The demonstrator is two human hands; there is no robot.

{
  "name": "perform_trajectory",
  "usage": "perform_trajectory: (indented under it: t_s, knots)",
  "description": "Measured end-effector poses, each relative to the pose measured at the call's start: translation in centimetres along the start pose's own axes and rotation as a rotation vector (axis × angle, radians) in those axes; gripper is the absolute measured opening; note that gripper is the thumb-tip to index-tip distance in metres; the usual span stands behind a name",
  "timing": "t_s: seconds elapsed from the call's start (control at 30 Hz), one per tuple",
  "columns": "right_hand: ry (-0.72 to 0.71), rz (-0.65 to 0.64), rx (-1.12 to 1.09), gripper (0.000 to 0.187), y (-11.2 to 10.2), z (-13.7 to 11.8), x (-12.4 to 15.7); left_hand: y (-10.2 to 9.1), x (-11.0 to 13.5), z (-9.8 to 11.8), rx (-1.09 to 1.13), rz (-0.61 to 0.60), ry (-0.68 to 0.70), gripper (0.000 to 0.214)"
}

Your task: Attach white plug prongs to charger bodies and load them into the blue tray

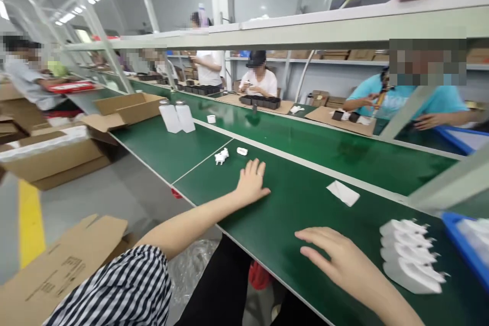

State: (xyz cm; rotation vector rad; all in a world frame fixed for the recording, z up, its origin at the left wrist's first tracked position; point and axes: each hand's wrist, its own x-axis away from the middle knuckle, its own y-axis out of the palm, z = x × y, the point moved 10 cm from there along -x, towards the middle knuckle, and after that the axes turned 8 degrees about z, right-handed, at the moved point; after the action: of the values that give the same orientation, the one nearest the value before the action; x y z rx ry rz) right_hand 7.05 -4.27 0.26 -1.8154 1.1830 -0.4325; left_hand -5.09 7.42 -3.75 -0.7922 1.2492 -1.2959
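Running between its near edge (183,194) and a pale strip (305,161), the green worktop (280,219) leaves sliding room between the hands. The left hand (251,183) rests released, fingers spread; just beyond lie a white figurine (221,156), apparently animal-shaped, and an oval white piece (242,151). The right hand (336,254), relaxed and unclenched, is left of white moulded pieces (410,257).

From the head, I look forward and down, slantwise across the desk (284,204), from close over its near edge.
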Motion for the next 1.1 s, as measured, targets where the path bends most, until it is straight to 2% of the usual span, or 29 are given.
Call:
perform_trajectory:
  t_s: [0.07, 0.13, 0.2, 0.27, 0.33, 0.4, 0.47, 0.57, 0.67, 0.73, 0.77, 0.83, 0.9, 1.0, 1.1]
  knots:
    - [-0.026, -0.041, -0.032, 0.024, 1.4, 0.4, -1.8, -2.4, -0.7, -6.6, -0.111, 0.101, -0.194, 0.069]
    - [-0.005, -0.056, -0.067, 0.025, 2.6, 1.6, -3.0, -3.7, -1.0, -11.0, -0.119, 0.124, -0.289, 0.055]
    - [0.04, -0.029, -0.095, 0.025, 3.4, 3.5, -3.6, -3.9, -1.1, -13.0, -0.077, 0.094, -0.288, 0.041]
    - [0.083, 0.019, -0.113, 0.025, 3.8, 5.3, -3.6, -3.7, -0.7, -12.9, -0.056, 0.064, -0.255, 0.033]
    - [0.131, 0.059, -0.125, 0.026, 4.1, 6.7, -3.3, -3.0, 0.1, -11.0, -0.008, 0.037, -0.199, 0.029]
    - [0.155, 0.086, -0.125, 0.028, 4.4, 7.2, -3.0, -1.6, 1.3, -7.2, 0.103, -0.022, -0.083, 0.027]
    - [0.113, 0.09, -0.1, 0.033, 4.7, 6.4, -2.8, 0.3, 2.7, -2.8, 0.247, -0.116, 0.028, 0.028]
    - [-0.024, 0.059, 0.002, 0.04, 5.6, 4.6, -2.5, 3.4, 4.5, 2.8, 0.568, -0.292, 0.066, 0.038]
    - [-0.102, 0.108, 0.165, 0.036, 5.7, 4.3, -2.2, 5.5, 4.6, 6.0, 0.768, -0.464, 0.044, 0.049]
    - [-0.116, 0.175, 0.248, 0.031, 5.0, 4.6, -2.1, 6.2, 3.7, 7.0, 0.792, -0.592, 0.069, 0.053]
    - [-0.117, 0.203, 0.275, 0.029, 4.7, 4.7, -2.1, 6.1, 2.7, 6.8, 0.746, -0.603, 0.09, 0.052]
    - [-0.106, 0.244, 0.309, 0.03, 4.2, 5.0, -2.1, 5.1, -1.0, 4.9, 0.566, -0.486, 0.097, 0.045]
    - [-0.08, 0.268, 0.336, 0.029, 3.9, 5.4, -2.1, 3.3, -5.6, 1.4, 0.369, -0.285, 0.03, 0.038]
    - [-0.045, 0.304, 0.35, 0.027, 3.7, 6.2, -1.8, 1.1, -11.6, -5.5, 0.172, -0.079, -0.179, 0.037]
    - [-0.026, 0.325, 0.295, 0.028, 3.8, 7.3, -1.2, -0.3, -15.4, -12.7, 0.013, 0.059, -0.387, 0.036]
